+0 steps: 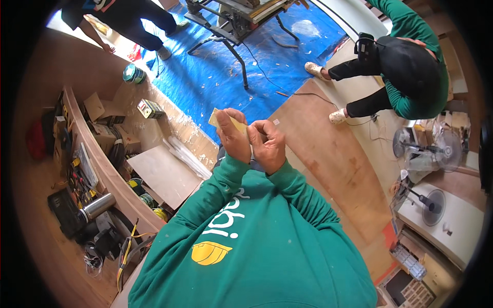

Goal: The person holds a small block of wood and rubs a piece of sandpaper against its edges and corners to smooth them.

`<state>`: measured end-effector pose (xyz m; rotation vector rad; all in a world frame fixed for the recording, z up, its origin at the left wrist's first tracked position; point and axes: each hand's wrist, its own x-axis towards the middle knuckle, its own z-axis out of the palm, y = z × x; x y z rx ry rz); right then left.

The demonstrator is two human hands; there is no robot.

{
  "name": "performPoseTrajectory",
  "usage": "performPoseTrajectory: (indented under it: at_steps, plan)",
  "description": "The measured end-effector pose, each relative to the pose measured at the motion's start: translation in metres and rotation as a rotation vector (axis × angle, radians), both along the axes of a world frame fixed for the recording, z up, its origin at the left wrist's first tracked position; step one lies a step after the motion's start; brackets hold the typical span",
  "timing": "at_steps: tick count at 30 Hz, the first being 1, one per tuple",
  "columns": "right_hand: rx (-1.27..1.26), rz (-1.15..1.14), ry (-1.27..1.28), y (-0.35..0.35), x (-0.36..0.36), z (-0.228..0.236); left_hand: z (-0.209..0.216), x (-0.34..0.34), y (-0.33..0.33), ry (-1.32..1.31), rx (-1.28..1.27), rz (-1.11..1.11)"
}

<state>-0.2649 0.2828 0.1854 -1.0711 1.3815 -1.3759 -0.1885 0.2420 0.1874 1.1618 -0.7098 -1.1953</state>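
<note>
A thin, flat, pale yellow piece (214, 118) is gripped in my left hand (234, 140), its thumb lying along one face. One corner sticks out past the thumb on the left. My right hand (269, 148) is closed beside it, fingers curled and thumb bent, at the right end of the piece. Both hands are close together in front of my chest, wrists bent up from green sleeves. What the piece is made of I cannot tell, and the fingers hide much of it.
Blue sheeting (215, 77) covers the floor ahead, under a saw stand (233, 36) with splayed legs. A person in black (128, 18) stands far left; another in a green top (411, 77) bends at the right. Fans (431, 201) stand right, a curved panel (102, 156) left.
</note>
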Motion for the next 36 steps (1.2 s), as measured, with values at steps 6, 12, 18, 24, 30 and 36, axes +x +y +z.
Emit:
performPoseTrajectory:
  at_steps: [6,12,18,24,30,36]
  plan:
    - [0.020,-0.023,0.321,-0.005,-0.006,0.001,0.006,-0.008,0.002,0.017,0.024,0.031]
    - [-0.206,-0.071,0.106,0.004,-0.001,0.003,0.001,-0.005,0.005,-0.028,-0.001,0.017]
    - [-0.187,-0.070,0.296,0.005,-0.006,-0.010,-0.006,-0.008,0.019,-0.263,-0.094,-0.046]
    - [0.032,0.055,0.178,0.005,-0.018,-0.013,-0.004,-0.017,0.014,-0.142,-0.032,-0.011]
    - [-0.030,0.028,-0.043,0.011,-0.011,-0.002,-0.010,-0.012,0.012,-0.174,-0.032,0.001]
    - [-0.077,-0.034,0.267,0.005,-0.016,-0.008,-0.002,-0.022,0.014,-0.319,-0.076,-0.028]
